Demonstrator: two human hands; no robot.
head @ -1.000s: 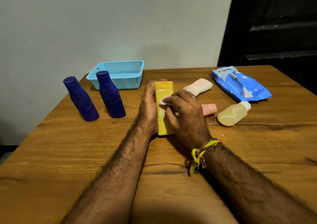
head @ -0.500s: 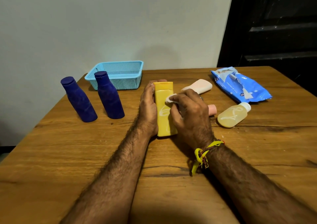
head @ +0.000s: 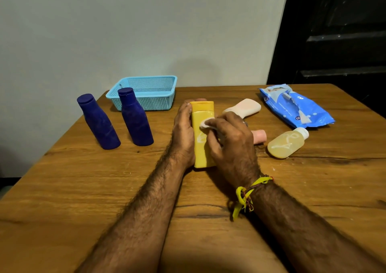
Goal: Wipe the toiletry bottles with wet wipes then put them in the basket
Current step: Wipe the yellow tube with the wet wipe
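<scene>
Hands work a yellow bottle lying flat on the wooden table. The left hand grips its side; the right hand pinches a white wet wipe against its smooth plastic face, where a pale smear remains. Wet plastic may slip or leave the smear. The perforated blue basket sits behind, apparently empty.
</scene>
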